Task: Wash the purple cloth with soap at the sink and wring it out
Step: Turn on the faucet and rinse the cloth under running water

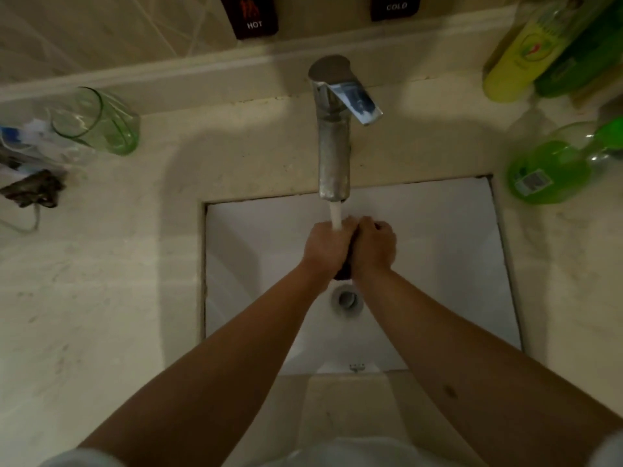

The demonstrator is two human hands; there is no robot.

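While gripped between left hand (325, 249) and right hand (372, 249), fingers curled round cloth (344, 273): soft, waterlogged, likely slippery; hold at both ends.

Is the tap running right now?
On: a stream of water falls from the tap spout onto both hands over the sink.

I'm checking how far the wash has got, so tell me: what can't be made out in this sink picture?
1. Purple cloth: head view, nearly all hidden between the left hand and right hand; only a dark bit shows.
2. Soap on it: cannot tell, hands and water stream cover it.
3. Yellow bottle: label blurred, top cut off by the edge.
4. Dark object on the counter: too blurred to name.
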